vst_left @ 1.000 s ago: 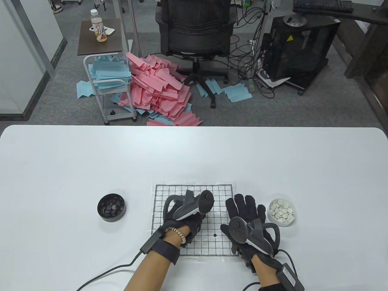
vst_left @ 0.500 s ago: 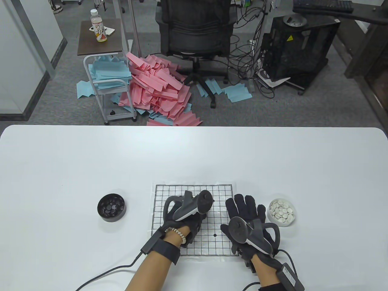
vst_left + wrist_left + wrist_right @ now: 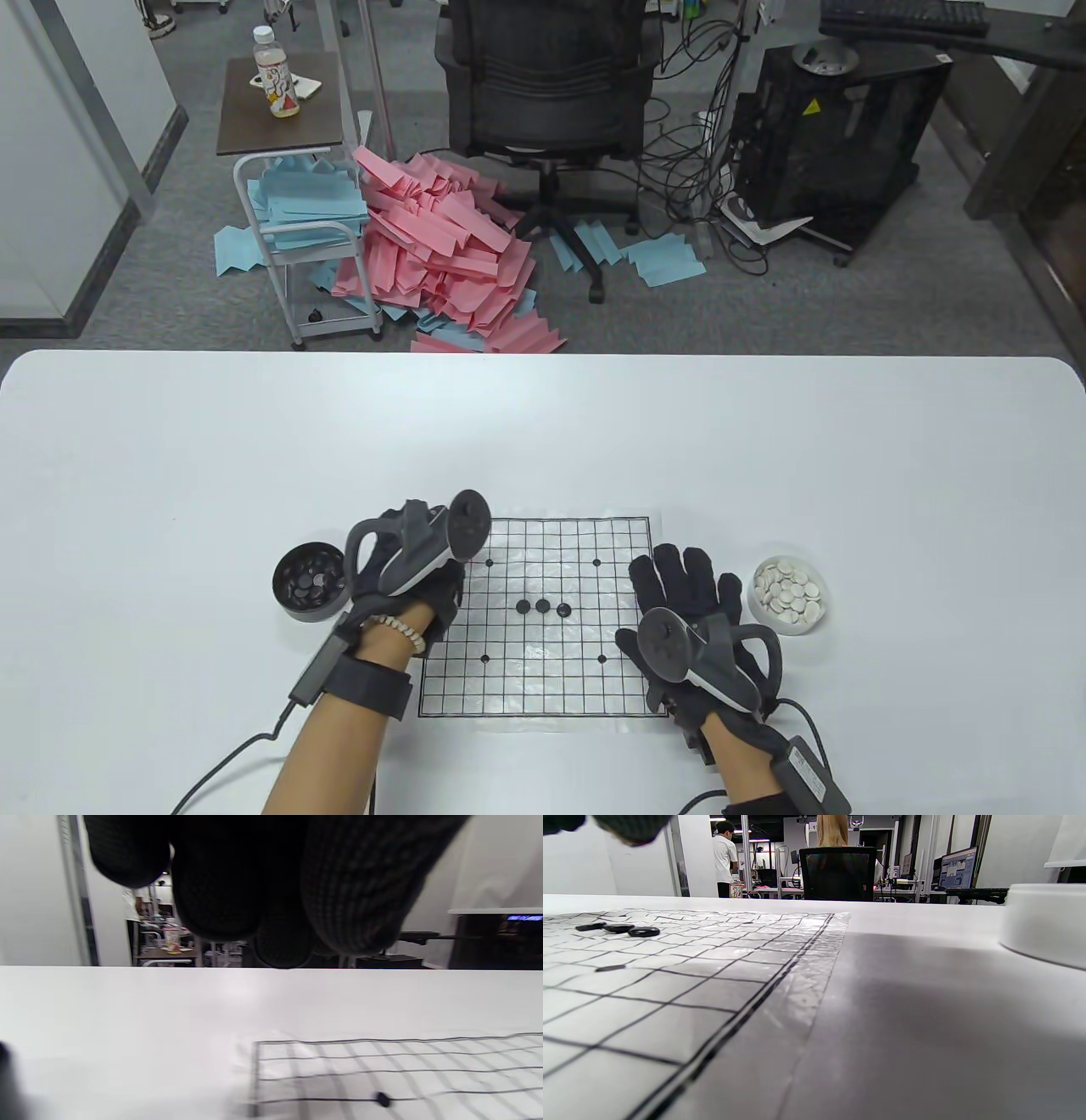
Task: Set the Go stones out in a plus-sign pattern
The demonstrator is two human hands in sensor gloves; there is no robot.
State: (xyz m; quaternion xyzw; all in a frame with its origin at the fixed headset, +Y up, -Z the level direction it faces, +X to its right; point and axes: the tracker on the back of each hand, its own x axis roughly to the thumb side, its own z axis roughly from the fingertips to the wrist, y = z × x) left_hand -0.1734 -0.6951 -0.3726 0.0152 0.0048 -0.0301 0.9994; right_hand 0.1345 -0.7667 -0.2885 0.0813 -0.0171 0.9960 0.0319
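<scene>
A gridded paper board (image 3: 543,679) lies on the white table. Three black stones (image 3: 543,606) lie side by side in a row at its middle; they also show in the right wrist view (image 3: 617,928). My left hand (image 3: 389,525) hovers over the board's left edge, next to the black bowl of black stones (image 3: 311,581). Its fingers (image 3: 280,899) hang bunched, with no stone showing between them. My right hand (image 3: 683,577) rests flat with fingers spread on the board's right edge, holding nothing.
A white bowl of white stones (image 3: 791,594) stands right of my right hand and shows in the right wrist view (image 3: 1045,921). Glove cables trail off the table's front edge. An office chair and paper piles are on the floor beyond the table.
My left hand has moved left off the middle of the board toward the black bowl, uncovering the row of three black stones. My right hand has not moved.
</scene>
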